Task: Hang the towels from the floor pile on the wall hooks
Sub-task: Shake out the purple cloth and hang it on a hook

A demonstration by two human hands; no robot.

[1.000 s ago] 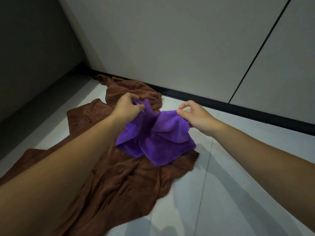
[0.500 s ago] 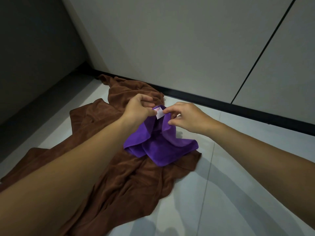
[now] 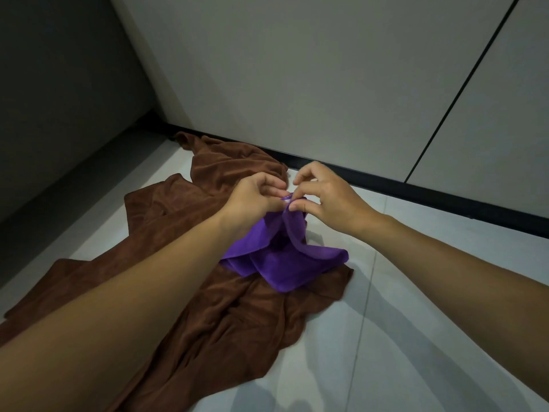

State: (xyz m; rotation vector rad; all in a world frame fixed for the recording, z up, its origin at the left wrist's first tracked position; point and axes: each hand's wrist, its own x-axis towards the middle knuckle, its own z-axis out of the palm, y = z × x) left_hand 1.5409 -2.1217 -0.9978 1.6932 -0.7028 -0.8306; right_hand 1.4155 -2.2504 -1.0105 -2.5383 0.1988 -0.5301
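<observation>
A small purple towel (image 3: 282,263) is partly lifted off a large brown towel (image 3: 225,316) that lies spread and rumpled on the pale tiled floor. My left hand (image 3: 255,200) and my right hand (image 3: 323,197) meet at the purple towel's top corner, and both pinch its edge with fingertips close together. The lower part of the purple towel still rests on the brown one. No wall hooks are in view.
A grey panelled wall (image 3: 326,84) with a black skirting strip (image 3: 416,191) runs behind the towels. A darker wall (image 3: 59,99) closes the left side. Pale floor tiles (image 3: 416,337) extend to the right and front.
My two hands have come closer together at the purple towel's top corner. The small white label seen half a second ago is now hidden between my fingers.
</observation>
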